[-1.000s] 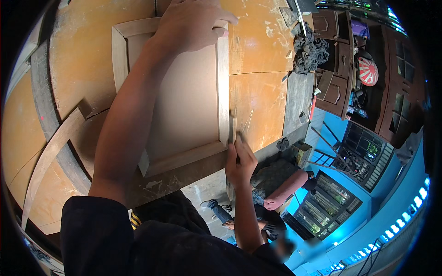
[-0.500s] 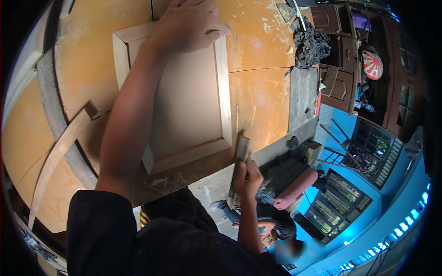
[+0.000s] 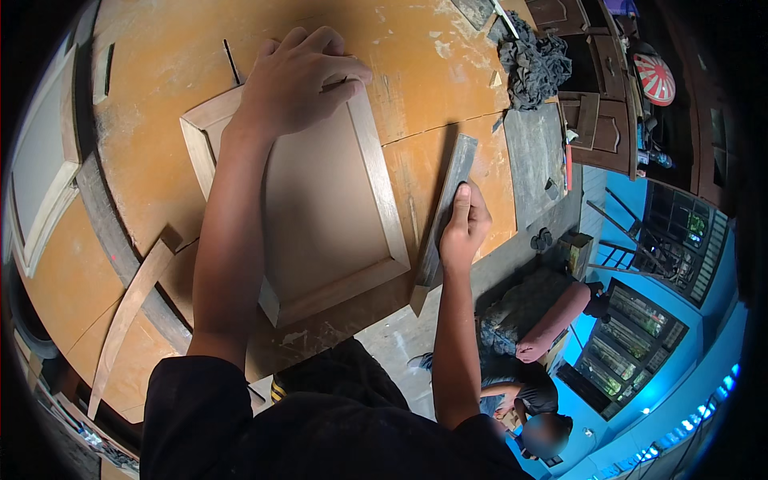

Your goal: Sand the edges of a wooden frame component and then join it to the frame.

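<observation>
A wooden framed panel [image 3: 328, 204], like a small cabinet door with a brownish flat centre and pale frame, lies on the orange-brown worktable [image 3: 448, 72]. My left hand [image 3: 300, 80] grips the panel's far end, its fingers curled over the frame near the far right corner. My right hand [image 3: 466, 226] is closed round a long narrow grey strip [image 3: 445, 212], thumb on top. That strip tilts over the table's near right side, apart from the panel; its lower end reaches past the table edge. What its underside carries is hidden.
A curved wooden piece [image 3: 128, 308] lies left of the panel, and another framed panel [image 3: 48, 160] at the far left. Crumpled dark cloth [image 3: 534, 70] sits at the table's right. Brown cabinets [image 3: 596, 96] stand beyond; another person [image 3: 538, 396] sits on the right.
My right hand has raised the grey strip from the table's near edge, up and to the right beside the panel. My left hand stays at the panel's far end; the whole view has shifted slightly.
</observation>
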Tool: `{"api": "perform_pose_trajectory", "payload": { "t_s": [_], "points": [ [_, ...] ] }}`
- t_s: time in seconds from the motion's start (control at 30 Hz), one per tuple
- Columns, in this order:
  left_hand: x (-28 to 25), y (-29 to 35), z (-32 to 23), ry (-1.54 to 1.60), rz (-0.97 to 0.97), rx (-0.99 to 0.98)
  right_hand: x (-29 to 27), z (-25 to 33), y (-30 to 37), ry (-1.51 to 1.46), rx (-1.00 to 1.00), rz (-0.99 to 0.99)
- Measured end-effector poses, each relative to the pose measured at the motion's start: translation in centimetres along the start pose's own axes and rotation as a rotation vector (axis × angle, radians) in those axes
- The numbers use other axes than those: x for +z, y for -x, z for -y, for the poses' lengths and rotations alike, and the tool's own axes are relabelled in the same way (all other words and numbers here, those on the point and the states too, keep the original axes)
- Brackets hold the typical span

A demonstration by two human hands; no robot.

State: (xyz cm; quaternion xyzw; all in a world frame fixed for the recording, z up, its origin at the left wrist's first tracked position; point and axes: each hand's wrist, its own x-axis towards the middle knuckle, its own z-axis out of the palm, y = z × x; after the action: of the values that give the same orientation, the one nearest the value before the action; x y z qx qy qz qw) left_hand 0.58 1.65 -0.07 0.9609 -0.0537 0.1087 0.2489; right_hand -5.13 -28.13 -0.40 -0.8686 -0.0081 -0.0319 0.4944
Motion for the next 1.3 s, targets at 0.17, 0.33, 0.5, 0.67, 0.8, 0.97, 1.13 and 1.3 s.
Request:
{"api": "perform_pose_trajectory", "payload": {
  "t_s": [0.17, 0.33, 0.5, 0.67, 0.8, 0.97, 1.13, 1.3],
  "points": [
    [0.4, 0.0, 0.2, -0.008, -0.023, -0.006, 0.0, -0.3, -0.1, -0.038, -0.015, 0.041],
    [0.7, -0.1, 0.5, 0.029, -0.053, 0.000, -0.4, -0.3, -0.4, -0.024, 0.002, 0.091],
    [0.6, -0.1, 0.6, 0.030, -0.048, 0.009, -0.4, -0.3, -0.5, -0.038, 0.008, 0.070],
    [0.5, 0.1, 0.6, 0.038, -0.043, 0.035, -0.6, -0.5, -0.3, -0.095, -0.014, 0.053],
    [0.6, 0.3, 1.1, 0.058, -0.062, 0.076, -0.5, -0.3, 0.1, -0.181, -0.004, 0.099],
    [0.4, -0.1, 0.6, 0.079, -0.015, 0.058, -0.4, -0.5, 0.2, -0.220, 0.072, 0.108],
    [-0.2, -0.2, 0.4, 0.080, -0.013, 0.048, 0.0, -0.4, 0.1, -0.164, 0.037, 0.087],
    [-0.3, -0.7, 0.2, 0.119, -0.041, 0.116, -0.1, -0.5, 0.5, -0.085, 0.056, 0.033]
  ]
}}
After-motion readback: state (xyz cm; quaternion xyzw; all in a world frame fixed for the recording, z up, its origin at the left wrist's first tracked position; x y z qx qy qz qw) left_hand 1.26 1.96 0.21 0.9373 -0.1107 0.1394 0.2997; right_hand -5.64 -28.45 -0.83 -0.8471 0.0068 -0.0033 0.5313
